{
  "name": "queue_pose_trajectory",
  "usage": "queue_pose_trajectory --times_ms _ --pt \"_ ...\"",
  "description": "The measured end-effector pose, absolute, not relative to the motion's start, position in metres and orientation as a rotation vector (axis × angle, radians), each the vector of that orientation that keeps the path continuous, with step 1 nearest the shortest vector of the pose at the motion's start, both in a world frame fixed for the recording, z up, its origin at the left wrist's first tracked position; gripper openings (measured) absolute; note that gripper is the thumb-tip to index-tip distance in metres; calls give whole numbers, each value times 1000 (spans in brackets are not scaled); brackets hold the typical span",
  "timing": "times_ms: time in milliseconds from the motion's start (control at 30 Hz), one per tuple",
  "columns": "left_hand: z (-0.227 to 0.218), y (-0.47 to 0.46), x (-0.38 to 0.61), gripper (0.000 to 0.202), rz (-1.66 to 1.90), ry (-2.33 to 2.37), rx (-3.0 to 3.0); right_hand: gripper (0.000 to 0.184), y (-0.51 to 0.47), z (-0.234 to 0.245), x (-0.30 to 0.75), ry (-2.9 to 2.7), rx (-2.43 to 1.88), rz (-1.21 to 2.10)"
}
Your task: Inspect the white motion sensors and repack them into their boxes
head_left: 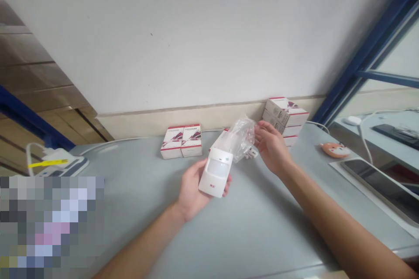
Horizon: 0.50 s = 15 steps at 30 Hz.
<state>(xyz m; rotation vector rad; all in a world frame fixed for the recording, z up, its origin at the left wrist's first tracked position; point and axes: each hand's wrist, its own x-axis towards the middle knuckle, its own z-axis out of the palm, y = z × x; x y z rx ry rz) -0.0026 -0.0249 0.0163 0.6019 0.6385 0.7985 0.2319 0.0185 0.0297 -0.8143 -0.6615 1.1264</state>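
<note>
White PIR motion sensor (216, 172) lies in the left hand (191, 192), palm up, fingers curled behind it, held over the bench (262, 235) — clear plastic bag (240, 137) bunched at the sensor's top end, right hand (271, 148) pinching the bag's edge. Two red-and-white boxes (181, 141) stand side by side just behind the hands, with a stack of similar boxes (284, 117) against the wall (196, 30) to the right. Further right on the bench — orange animal-shaped pad (335, 149), near a dark tablet (382, 185).
</note>
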Motion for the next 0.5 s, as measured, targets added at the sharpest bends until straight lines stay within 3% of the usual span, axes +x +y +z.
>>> queue_pose_trajectory --times_ms 333,500 --pt "23 -25 -6 52 787 566 644 19 11 35 228 -901 -1014 839" --pt "19 -24 -8 46 773 560 623 23 17 22 232 -1008 -1140 806"
